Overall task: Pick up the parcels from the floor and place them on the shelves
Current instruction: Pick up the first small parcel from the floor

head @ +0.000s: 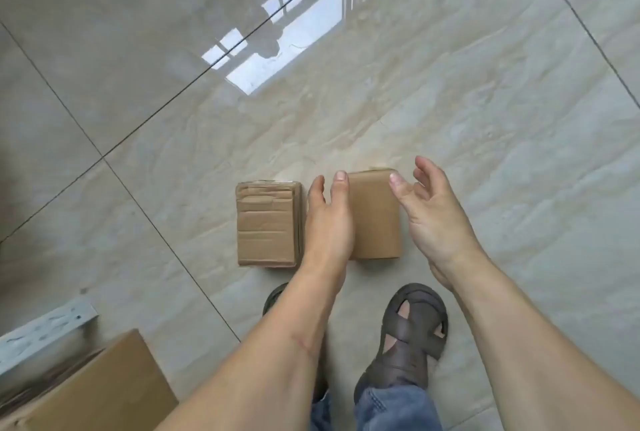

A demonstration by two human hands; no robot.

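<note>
Two brown cardboard parcels lie on the glossy tiled floor just ahead of my feet. The left parcel [266,226] shows worn tape and creased flaps. The right parcel [375,215] is plain and smooth. My left hand [329,219] reaches down between the two, fingers apart, at the left side of the right parcel; I cannot tell whether it touches it. My right hand [433,215] hovers open at that parcel's right side, thumb over its far corner, fingers spread. Neither hand grips anything.
A larger cardboard box [100,392] sits at the bottom left beside a perforated grey metal shelf rail [48,330]. My sandalled feet [412,333] stand just behind the parcels. Beige floor tiles [485,101] with window glare stretch ahead.
</note>
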